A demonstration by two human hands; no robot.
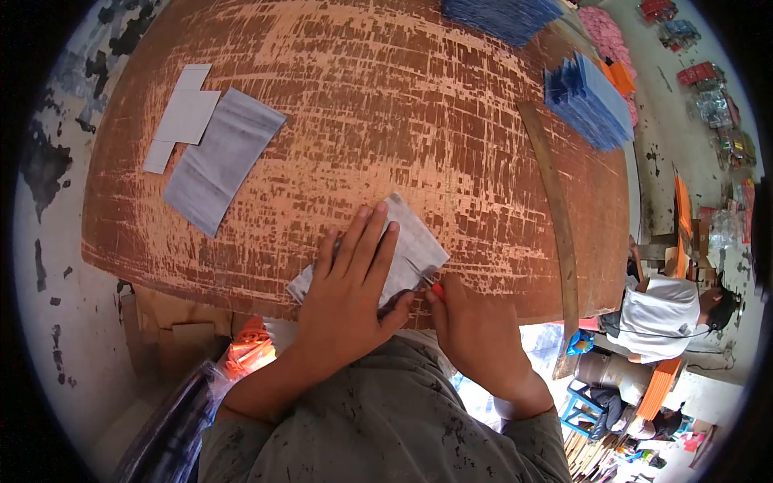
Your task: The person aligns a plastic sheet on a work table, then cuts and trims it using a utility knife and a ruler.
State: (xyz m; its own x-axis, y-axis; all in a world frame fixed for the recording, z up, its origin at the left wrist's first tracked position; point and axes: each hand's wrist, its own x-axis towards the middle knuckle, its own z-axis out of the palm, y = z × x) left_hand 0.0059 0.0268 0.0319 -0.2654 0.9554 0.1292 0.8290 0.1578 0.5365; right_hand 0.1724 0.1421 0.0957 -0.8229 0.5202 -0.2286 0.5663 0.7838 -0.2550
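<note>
My left hand (350, 270) lies flat with fingers stretched on a pale grey piece of cloth (412, 233), pressing it against the worn wooden table near its front edge. Just right of it, my right hand (479, 326) is closed around a small red-handled knife (436, 290). The tip of the knife meets the cloth's lower right part, close to my left thumb. Most of the handle is hidden in my fist. At the left of the table, a larger grey cloth piece (225, 161) lies beside a white cross-shaped card template (187, 117).
The scratched tabletop (346, 105) has a long wooden strip (551, 201) along its right side. Blue stacked pieces (588, 101) and another blue pile (503, 18) sit at the far right. A person in a white shirt (660, 314) is beyond the table's right edge, above a blue stool (581, 409).
</note>
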